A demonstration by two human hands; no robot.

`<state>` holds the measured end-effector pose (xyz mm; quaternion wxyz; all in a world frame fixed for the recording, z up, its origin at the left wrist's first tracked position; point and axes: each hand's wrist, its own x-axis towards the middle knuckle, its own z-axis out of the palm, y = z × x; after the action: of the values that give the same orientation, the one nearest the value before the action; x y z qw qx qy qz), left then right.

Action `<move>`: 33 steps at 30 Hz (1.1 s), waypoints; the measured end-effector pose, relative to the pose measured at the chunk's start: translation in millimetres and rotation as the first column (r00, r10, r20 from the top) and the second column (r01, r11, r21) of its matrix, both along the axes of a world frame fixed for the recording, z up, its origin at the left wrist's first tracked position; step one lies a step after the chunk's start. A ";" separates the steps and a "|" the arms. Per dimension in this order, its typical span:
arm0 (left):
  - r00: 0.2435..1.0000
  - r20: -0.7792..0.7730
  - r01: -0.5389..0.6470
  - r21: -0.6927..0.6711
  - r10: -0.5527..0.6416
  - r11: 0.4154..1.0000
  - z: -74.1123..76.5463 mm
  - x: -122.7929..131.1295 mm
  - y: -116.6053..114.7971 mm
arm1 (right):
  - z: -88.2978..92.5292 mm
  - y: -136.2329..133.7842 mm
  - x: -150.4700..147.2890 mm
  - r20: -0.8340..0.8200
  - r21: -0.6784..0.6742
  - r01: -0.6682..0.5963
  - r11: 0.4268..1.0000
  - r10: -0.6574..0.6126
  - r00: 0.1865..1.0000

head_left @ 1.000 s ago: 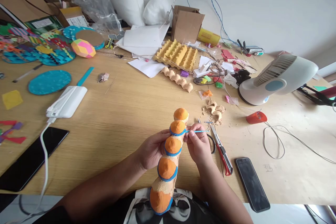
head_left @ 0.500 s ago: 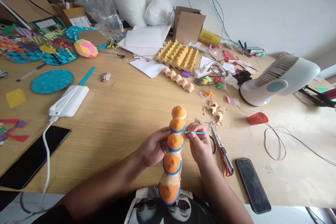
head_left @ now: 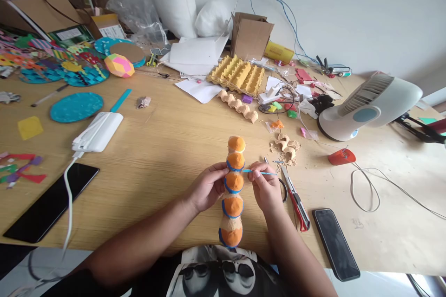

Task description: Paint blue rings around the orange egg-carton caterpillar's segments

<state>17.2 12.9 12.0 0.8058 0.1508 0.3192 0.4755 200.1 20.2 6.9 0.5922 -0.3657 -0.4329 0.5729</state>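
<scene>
Nearest to the printed shirt (head_left: 219, 260) begins the egg-carton strip (head_left: 233, 183), which points away from the body, raised over the worktop (head_left: 160, 134). It carries five orange caps (head_left: 232, 205); blue bands (head_left: 233, 216) edge the nearer four. The moulded pulp should be light, rather stiff along its length, but easy to crush or tear. The orange covering seems soft like clay, so pressing may mark it.

Farther up, the left hand (head_left: 209, 188) has its fingers closed on the left edge, near the second cap from the far end. This seems a good place: bare pulp between caps gives dry grip. Opposite, the right hand (head_left: 264, 185) pinches a thin blue stick (head_left: 267, 173), its tip at the strip's side; contact I cannot confirm. Beyond lies a bare carton strip (head_left: 238, 106).
</scene>
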 end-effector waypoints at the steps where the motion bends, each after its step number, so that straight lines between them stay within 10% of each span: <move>1: 1.000 -0.006 -0.007 0.003 0.007 1.000 0.1 -0.2 0.3 | 0.0 0.5 0.6 -0.001 -0.006 0.008 1.000 -0.008 1.000; 13: 0.998 -0.046 -0.032 0.022 0.033 0.999 6.5 -1.3 4.4 | 10.1 6.6 8.3 -0.091 -0.061 -0.062 0.996 0.056 0.994; 33: 1.000 0.016 -0.007 0.064 0.006 0.998 5.2 0.8 -0.7 | 9.7 5.1 10.4 0.268 0.207 -0.112 0.972 0.054 0.962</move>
<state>18.0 12.2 17.1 0.8016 0.1718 0.2979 0.4891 210.5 25.3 16.5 0.5424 -0.3515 -0.5826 0.4929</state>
